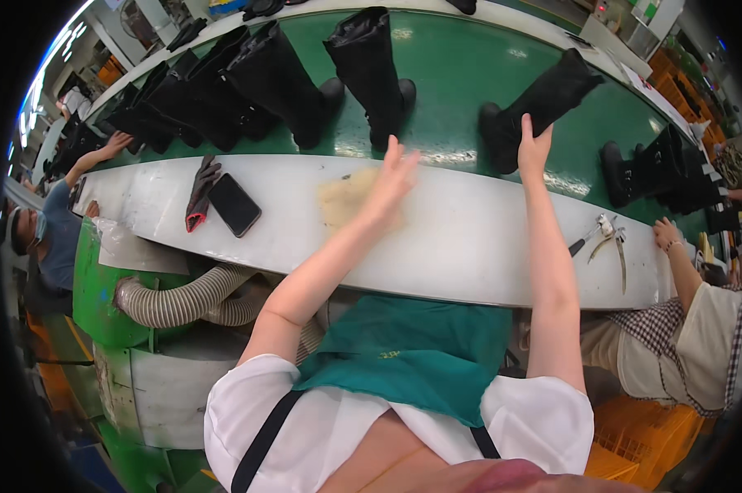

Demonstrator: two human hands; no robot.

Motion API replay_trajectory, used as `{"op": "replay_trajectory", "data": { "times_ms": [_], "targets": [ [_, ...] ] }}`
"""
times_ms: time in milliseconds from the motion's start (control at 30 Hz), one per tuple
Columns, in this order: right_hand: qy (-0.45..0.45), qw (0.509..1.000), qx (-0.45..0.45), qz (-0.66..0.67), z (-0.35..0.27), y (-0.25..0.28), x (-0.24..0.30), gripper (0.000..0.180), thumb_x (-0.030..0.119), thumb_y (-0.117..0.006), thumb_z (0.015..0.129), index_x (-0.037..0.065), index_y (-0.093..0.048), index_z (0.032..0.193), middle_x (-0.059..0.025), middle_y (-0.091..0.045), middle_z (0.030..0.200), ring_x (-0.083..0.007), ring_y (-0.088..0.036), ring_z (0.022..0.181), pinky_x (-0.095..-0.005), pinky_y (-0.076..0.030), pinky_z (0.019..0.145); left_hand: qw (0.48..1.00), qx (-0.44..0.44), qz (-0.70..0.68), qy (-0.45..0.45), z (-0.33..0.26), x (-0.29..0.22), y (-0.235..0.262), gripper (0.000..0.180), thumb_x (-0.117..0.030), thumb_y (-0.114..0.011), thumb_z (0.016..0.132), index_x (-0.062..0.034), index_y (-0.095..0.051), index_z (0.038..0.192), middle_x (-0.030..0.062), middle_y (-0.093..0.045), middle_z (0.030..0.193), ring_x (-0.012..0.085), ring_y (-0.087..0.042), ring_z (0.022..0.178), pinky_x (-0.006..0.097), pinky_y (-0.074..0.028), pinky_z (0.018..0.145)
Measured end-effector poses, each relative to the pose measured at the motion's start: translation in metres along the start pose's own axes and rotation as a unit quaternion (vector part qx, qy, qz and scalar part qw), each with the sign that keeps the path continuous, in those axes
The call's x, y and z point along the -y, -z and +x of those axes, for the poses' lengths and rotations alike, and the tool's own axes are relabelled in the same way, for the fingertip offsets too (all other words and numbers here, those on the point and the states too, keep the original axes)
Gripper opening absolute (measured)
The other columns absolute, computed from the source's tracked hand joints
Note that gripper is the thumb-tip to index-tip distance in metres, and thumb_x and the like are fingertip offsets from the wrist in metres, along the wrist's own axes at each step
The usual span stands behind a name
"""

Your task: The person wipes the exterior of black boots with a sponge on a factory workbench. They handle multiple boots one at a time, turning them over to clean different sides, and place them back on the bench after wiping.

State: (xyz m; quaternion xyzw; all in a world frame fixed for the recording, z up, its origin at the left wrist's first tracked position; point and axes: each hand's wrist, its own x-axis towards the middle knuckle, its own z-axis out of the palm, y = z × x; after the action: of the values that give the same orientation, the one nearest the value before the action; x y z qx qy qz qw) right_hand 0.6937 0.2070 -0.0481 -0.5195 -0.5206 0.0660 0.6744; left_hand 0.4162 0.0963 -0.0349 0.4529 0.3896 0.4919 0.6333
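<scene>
White sleeves [251, 403] lie behind a right hand [535, 149] clasping a black boot [556, 90] and a left hand [394, 185], blurred, seemingly spread, table [461, 246] beneath.

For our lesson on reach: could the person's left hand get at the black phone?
Probably yes: the left hand looks empty, and the phone lies uncovered on the white ledge, beside a dark glove.
</scene>
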Motion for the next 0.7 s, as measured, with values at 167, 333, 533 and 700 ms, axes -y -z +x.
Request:
{"op": "replay_trajectory", "data": {
  "times_ms": [167,333,533,700],
  "targets": [
    [-0.143,0.974,0.174,-0.03,-0.009,0.029,-0.009,0.072,0.031,-0.065,0.086,-0.003,-0.031,0.139,-0.0194,-0.047,0.135,-0.0307,-0.044,0.125,-0.0348,-0.035,0.101,0.96,-0.166,0.186,-0.128,0.047,-0.02,0.04,0.101,-0.044,-0.063,0.084,-0.0045,0.005,0.147,0.0171,-0.012,0.152,0.0267,-0.017,0.14,0.037,-0.022,0.111],
    [-0.231,0.962,0.149,-0.007,-0.047,0.064,0.016,0.091,0.03,-0.062,0.087,0.003,0.0,0.147,-0.0174,-0.018,0.151,-0.0284,-0.019,0.139,-0.0357,-0.02,0.111,0.951,-0.202,0.156,-0.173,0.119,-0.01,0.065,0.059,-0.043,-0.059,0.088,0.0066,-0.054,0.119,0.0157,-0.065,0.107,0.0233,-0.061,0.099,0.032,-0.042,0.088],
    [-0.103,0.973,0.202,0.033,-0.092,0.074,0.08,0.069,0.02,-0.048,0.094,0.003,-0.008,0.147,-0.0185,-0.017,0.152,-0.0273,-0.018,0.141,-0.0357,-0.017,0.112,0.983,-0.157,-0.044,-0.081,0.085,-0.044,0.046,0.051,-0.043,-0.054,0.092,0.0043,-0.055,0.111,0.0114,-0.061,0.105,0.0174,-0.062,0.092,0.032,-0.053,0.072],
    [-0.091,0.946,0.239,0.2,-0.087,0.016,0.124,0.05,0.026,-0.036,0.099,0.002,-0.028,0.143,-0.0177,-0.038,0.142,-0.0246,-0.03,0.136,-0.0343,-0.02,0.111,0.992,-0.075,-0.016,-0.1,0.008,-0.06,0.007,0.049,-0.037,-0.052,0.094,0.0044,-0.048,0.121,0.0122,-0.057,0.114,0.0209,-0.058,0.102,0.038,-0.05,0.084]
  ]
}}
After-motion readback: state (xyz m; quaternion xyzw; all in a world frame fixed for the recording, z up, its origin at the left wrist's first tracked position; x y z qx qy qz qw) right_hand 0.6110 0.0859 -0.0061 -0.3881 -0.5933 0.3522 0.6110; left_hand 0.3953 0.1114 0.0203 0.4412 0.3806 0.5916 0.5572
